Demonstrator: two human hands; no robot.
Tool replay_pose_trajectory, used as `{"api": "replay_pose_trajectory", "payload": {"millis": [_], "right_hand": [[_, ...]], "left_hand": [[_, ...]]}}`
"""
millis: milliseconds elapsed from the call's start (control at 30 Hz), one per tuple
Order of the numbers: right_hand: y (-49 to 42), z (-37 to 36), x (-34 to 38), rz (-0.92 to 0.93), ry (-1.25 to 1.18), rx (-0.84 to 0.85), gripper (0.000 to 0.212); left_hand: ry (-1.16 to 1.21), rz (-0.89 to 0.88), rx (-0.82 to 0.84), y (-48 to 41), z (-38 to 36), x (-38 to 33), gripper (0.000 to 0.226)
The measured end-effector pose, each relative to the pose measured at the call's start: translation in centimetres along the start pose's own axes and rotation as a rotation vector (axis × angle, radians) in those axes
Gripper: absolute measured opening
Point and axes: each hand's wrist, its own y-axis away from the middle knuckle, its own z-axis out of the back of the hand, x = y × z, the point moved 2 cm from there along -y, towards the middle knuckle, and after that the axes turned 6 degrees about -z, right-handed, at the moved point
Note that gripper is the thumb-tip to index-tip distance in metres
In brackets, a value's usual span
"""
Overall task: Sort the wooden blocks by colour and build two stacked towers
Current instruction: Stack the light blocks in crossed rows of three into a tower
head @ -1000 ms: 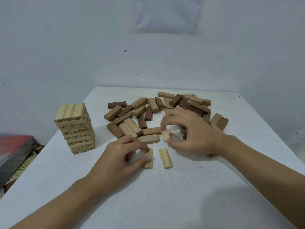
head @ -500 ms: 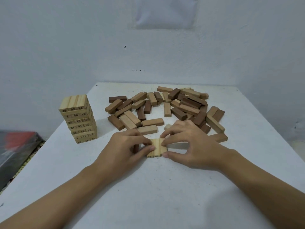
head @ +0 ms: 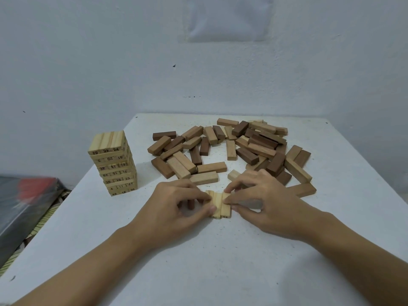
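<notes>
1. Three pale blocks (head: 219, 204) lie flat on the white table (head: 220, 261), side by side with their long sides touching, just in front of the loose pile.
2. On my feed the left hand (head: 176, 206) comes in from the lower left. Its thumb and forefinger are curled against the left edge of that row, pinching it.
3. The right hand (head: 262, 202) mirrors it, with fingertips curled onto the right edge of the row and the thumb low against the near corner. The pale blocks sit squeezed between both hands.
4. Something dark and upright shows between the left hand's fingers. It may be a dark block, but I cannot make it out properly from here.
5. The loose pile (head: 231, 149) of tan and dark brown blocks sprawls over the far middle and right of the table, with several lying across one another.
6. A tower (head: 113, 162) of pale numbered blocks stands upright at the table's left side, well apart from the hands.
7. Beyond the table's left edge sits a blurred dark object (head: 22, 206) with a red patch.
</notes>
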Motion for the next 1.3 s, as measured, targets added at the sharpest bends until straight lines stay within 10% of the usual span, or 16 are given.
{"api": "replay_pose_trajectory", "payload": {"millis": [500,1300], "right_hand": [[0.7,-1.5,2.0,-0.157,0.37,0.106,0.07],[0.7,-3.3,2.6,-0.131,0.557,0.035,0.058]], "left_hand": [[-0.168,-0.049,0.064,0.8,-0.3,0.1,0.04],[-0.282,-0.187,0.16,0.9,-1.3,0.5,0.037]]}}
